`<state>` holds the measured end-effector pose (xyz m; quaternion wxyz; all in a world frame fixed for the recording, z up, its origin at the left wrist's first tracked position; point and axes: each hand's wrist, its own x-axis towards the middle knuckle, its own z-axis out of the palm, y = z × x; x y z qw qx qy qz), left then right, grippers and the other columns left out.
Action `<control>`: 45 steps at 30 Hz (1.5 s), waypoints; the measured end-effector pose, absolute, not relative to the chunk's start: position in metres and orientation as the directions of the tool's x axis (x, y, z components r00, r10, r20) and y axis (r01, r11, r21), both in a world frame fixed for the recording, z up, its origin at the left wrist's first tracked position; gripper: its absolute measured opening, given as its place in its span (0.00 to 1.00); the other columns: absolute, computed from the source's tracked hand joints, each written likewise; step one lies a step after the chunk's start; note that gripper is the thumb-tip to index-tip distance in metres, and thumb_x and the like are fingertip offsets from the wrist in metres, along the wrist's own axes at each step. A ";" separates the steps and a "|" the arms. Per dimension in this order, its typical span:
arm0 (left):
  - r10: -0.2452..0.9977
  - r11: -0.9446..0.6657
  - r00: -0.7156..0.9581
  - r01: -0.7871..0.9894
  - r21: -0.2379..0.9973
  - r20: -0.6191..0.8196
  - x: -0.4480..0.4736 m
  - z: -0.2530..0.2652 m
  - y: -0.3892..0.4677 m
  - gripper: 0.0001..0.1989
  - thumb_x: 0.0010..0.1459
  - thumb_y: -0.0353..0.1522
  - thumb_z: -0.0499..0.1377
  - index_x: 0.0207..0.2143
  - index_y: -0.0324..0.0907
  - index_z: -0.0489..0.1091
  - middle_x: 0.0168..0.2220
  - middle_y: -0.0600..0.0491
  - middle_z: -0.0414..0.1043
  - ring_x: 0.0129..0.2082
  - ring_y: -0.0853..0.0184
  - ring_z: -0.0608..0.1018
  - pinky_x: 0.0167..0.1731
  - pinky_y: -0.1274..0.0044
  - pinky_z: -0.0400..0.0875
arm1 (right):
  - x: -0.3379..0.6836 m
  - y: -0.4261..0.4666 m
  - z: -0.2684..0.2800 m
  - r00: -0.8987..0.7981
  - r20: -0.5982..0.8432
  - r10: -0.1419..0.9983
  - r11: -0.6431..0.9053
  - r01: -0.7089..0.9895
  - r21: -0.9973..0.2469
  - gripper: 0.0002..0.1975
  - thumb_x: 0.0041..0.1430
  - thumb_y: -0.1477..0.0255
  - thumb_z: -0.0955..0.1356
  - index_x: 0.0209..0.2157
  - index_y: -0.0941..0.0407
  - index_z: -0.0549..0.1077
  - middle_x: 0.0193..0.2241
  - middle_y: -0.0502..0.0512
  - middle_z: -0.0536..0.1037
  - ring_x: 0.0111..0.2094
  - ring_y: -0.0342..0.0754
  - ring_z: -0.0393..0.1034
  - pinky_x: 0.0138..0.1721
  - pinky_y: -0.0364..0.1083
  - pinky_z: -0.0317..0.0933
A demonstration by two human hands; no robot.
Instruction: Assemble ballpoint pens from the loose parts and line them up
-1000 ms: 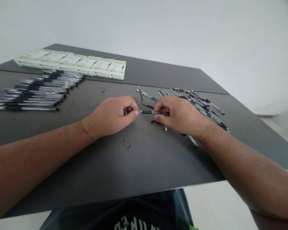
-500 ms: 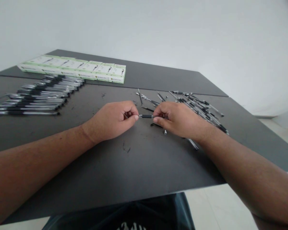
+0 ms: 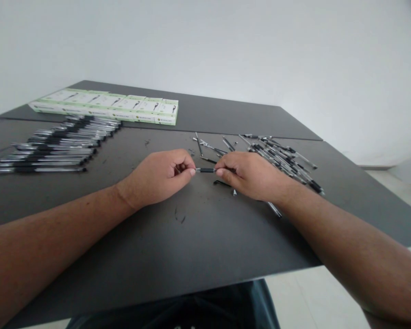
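Note:
Between my two hands a pen (image 3: 206, 170) with a black grip lies level, held a little above the table. My left hand (image 3: 162, 176) pinches its left end between thumb and finger. With thumb and fingers closed, my right hand (image 3: 248, 174) holds the other end; that end is hidden behind the fingers. Close by my right hand lie loose pen parts (image 3: 207, 144), a black clip-like piece (image 3: 222, 183) and a small silvery tip (image 3: 234, 193). A clear pen tube (image 3: 274, 209) pokes out under my right wrist.
A row of clear, black-gripped pens (image 3: 51, 144) lies at the left of the dark table (image 3: 150, 260). Behind it stand several white-and-green boxes (image 3: 123, 112) side by side. To the right is a loose heap of pens (image 3: 284, 157). A white wall rises behind the table.
The view has tilted slightly, so the scene sits a little lower. Both hands keep hold of the pen; the right hand's fingers sit slightly nearer the left hand.

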<state>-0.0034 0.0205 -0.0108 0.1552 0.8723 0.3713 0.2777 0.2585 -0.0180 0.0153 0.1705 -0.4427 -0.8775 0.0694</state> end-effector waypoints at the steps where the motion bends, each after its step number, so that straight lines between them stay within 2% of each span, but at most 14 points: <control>1: 0.734 -0.676 0.571 0.562 0.477 0.368 -0.003 -0.011 0.020 0.09 0.63 0.39 0.60 0.34 0.45 0.76 0.28 0.56 0.78 0.27 0.67 0.77 0.31 0.76 0.66 | 0.259 -0.018 0.014 -0.541 0.237 0.807 0.590 0.754 -0.288 0.11 0.72 0.68 0.66 0.44 0.55 0.80 0.40 0.57 0.84 0.41 0.51 0.77 0.45 0.47 0.64; 6: 0.729 -0.680 0.579 0.555 0.479 0.364 -0.003 -0.010 0.020 0.10 0.63 0.39 0.59 0.35 0.43 0.76 0.28 0.56 0.78 0.28 0.67 0.77 0.31 0.76 0.66 | 0.258 -0.018 0.012 -0.440 0.274 0.855 0.516 0.771 -0.373 0.08 0.62 0.69 0.73 0.42 0.54 0.78 0.34 0.50 0.82 0.35 0.47 0.75 0.36 0.44 0.62; 9: 0.729 -0.681 0.580 0.557 0.476 0.364 -0.004 -0.011 0.020 0.11 0.63 0.39 0.59 0.35 0.43 0.76 0.28 0.56 0.78 0.28 0.67 0.78 0.32 0.76 0.66 | 0.258 -0.019 0.013 -0.486 0.279 0.828 0.558 0.764 -0.325 0.04 0.65 0.70 0.71 0.40 0.54 0.78 0.35 0.52 0.82 0.36 0.48 0.76 0.39 0.44 0.62; 12: 0.732 -0.677 0.580 0.560 0.478 0.358 -0.004 -0.011 0.021 0.11 0.63 0.40 0.59 0.36 0.43 0.76 0.29 0.56 0.79 0.28 0.67 0.78 0.32 0.76 0.66 | 0.257 -0.019 0.013 -0.532 0.255 0.807 0.589 0.750 -0.300 0.09 0.71 0.68 0.66 0.42 0.55 0.79 0.38 0.56 0.84 0.40 0.50 0.77 0.43 0.46 0.63; 17: 0.728 -0.681 0.580 0.551 0.483 0.365 -0.003 -0.011 0.021 0.11 0.63 0.39 0.59 0.35 0.43 0.76 0.28 0.56 0.78 0.27 0.68 0.77 0.31 0.76 0.65 | 0.256 -0.020 0.013 -0.429 0.214 0.878 0.479 0.770 -0.422 0.07 0.64 0.68 0.73 0.43 0.54 0.77 0.32 0.49 0.83 0.33 0.46 0.76 0.35 0.43 0.61; 20: 0.726 -0.684 0.585 0.555 0.473 0.363 -0.004 -0.011 0.021 0.11 0.63 0.39 0.59 0.35 0.43 0.76 0.28 0.56 0.78 0.28 0.68 0.77 0.31 0.76 0.65 | 0.256 -0.020 0.014 -0.464 0.232 0.855 0.518 0.775 -0.362 0.04 0.65 0.69 0.72 0.40 0.54 0.78 0.34 0.51 0.83 0.35 0.47 0.76 0.37 0.44 0.61; 23: 0.725 -0.684 0.590 0.558 0.469 0.356 -0.004 -0.011 0.021 0.11 0.63 0.40 0.58 0.36 0.43 0.77 0.28 0.56 0.78 0.28 0.67 0.77 0.31 0.76 0.65 | 0.256 -0.019 0.014 -0.537 0.243 0.808 0.588 0.753 -0.294 0.10 0.71 0.68 0.66 0.42 0.55 0.80 0.39 0.57 0.84 0.40 0.50 0.77 0.43 0.46 0.63; 28: 0.734 -0.673 0.590 0.569 0.473 0.336 -0.004 -0.011 0.021 0.11 0.64 0.40 0.58 0.35 0.43 0.76 0.28 0.56 0.79 0.28 0.67 0.77 0.31 0.76 0.65 | 0.255 -0.020 0.014 -0.453 0.222 0.863 0.505 0.766 -0.399 0.07 0.66 0.68 0.71 0.43 0.54 0.78 0.34 0.51 0.84 0.34 0.47 0.76 0.36 0.44 0.61; 31: 0.728 -0.679 0.598 0.559 0.476 0.335 -0.004 -0.012 0.021 0.11 0.63 0.40 0.58 0.35 0.43 0.76 0.29 0.56 0.79 0.29 0.67 0.78 0.31 0.76 0.65 | 0.255 -0.020 0.016 -0.494 0.229 0.839 0.544 0.767 -0.341 0.06 0.67 0.68 0.70 0.40 0.55 0.79 0.33 0.52 0.83 0.34 0.47 0.75 0.36 0.44 0.60; 33: 0.720 -0.686 0.607 0.550 0.477 0.336 -0.004 -0.013 0.021 0.10 0.63 0.39 0.58 0.35 0.43 0.76 0.29 0.56 0.79 0.29 0.67 0.78 0.31 0.76 0.65 | 0.255 -0.020 0.016 -0.537 0.223 0.814 0.581 0.761 -0.290 0.11 0.72 0.67 0.66 0.40 0.55 0.80 0.35 0.55 0.84 0.37 0.48 0.76 0.39 0.45 0.60; 35: 0.716 -0.690 0.610 0.546 0.475 0.340 -0.004 -0.013 0.022 0.10 0.63 0.39 0.58 0.35 0.43 0.76 0.29 0.56 0.79 0.29 0.67 0.78 0.31 0.75 0.65 | 0.255 -0.020 0.016 -0.530 0.222 0.818 0.575 0.757 -0.311 0.12 0.72 0.66 0.65 0.41 0.56 0.80 0.36 0.55 0.84 0.37 0.48 0.76 0.39 0.45 0.61; 39: 0.720 -0.687 0.606 0.553 0.471 0.339 -0.005 -0.014 0.022 0.11 0.64 0.39 0.59 0.35 0.43 0.76 0.28 0.56 0.79 0.28 0.67 0.78 0.31 0.75 0.65 | 0.256 -0.021 0.015 -0.481 0.229 0.846 0.532 0.752 -0.388 0.06 0.64 0.69 0.72 0.41 0.55 0.78 0.32 0.49 0.82 0.32 0.45 0.74 0.34 0.43 0.60; 41: 0.720 -0.687 0.607 0.556 0.468 0.336 -0.006 -0.013 0.022 0.11 0.64 0.40 0.58 0.35 0.44 0.76 0.28 0.56 0.79 0.28 0.67 0.78 0.31 0.75 0.65 | 0.256 -0.020 0.015 -0.521 0.237 0.820 0.572 0.747 -0.339 0.05 0.65 0.70 0.71 0.40 0.55 0.79 0.33 0.51 0.83 0.33 0.45 0.74 0.36 0.43 0.60; 45: 0.721 -0.686 0.608 0.561 0.463 0.332 -0.006 -0.013 0.022 0.11 0.64 0.40 0.58 0.36 0.44 0.76 0.29 0.56 0.80 0.30 0.66 0.79 0.32 0.75 0.66 | 0.255 -0.019 0.016 -0.575 0.235 0.784 0.621 0.730 -0.287 0.11 0.71 0.69 0.66 0.42 0.56 0.81 0.37 0.56 0.84 0.38 0.48 0.76 0.40 0.45 0.61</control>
